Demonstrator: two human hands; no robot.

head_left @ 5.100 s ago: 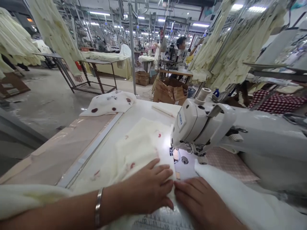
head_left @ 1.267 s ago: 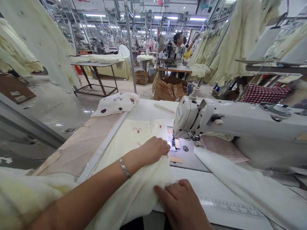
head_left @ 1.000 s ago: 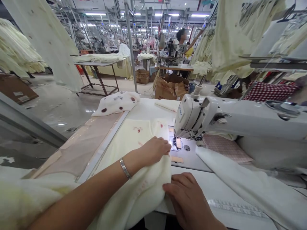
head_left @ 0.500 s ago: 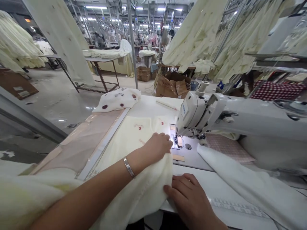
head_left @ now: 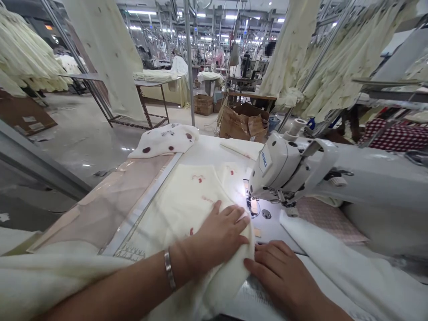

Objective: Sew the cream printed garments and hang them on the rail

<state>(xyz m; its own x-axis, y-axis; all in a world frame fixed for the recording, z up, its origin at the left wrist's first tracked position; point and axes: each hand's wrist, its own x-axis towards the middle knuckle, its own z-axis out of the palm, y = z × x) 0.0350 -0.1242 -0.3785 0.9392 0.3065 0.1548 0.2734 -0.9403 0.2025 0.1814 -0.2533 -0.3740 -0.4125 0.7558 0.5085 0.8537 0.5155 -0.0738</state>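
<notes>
A cream fabric piece (head_left: 187,200) with small red prints lies on the white sewing table (head_left: 214,149), its right edge near the needle of the white sewing machine (head_left: 284,171). My left hand (head_left: 219,236) rests flat on the fabric with fingers stretched out, a metal bangle on the wrist. My right hand (head_left: 282,274) lies beside it at the fabric's lower right edge, fingers together and pressing the edge down. The lit needle plate (head_left: 257,209) is just beyond both hands.
A white cloth with dark red spots (head_left: 165,140) lies at the table's far left. More white fabric (head_left: 334,258) drapes to the right of the needle. Cardboard boxes (head_left: 244,122), metal tables and hanging cream garments (head_left: 334,62) fill the hall behind; another person sits far back.
My left hand has slid back toward me and flattened on the fabric. My right hand has moved forward and up to the fabric's edge. The camera has shifted closer to the machine.
</notes>
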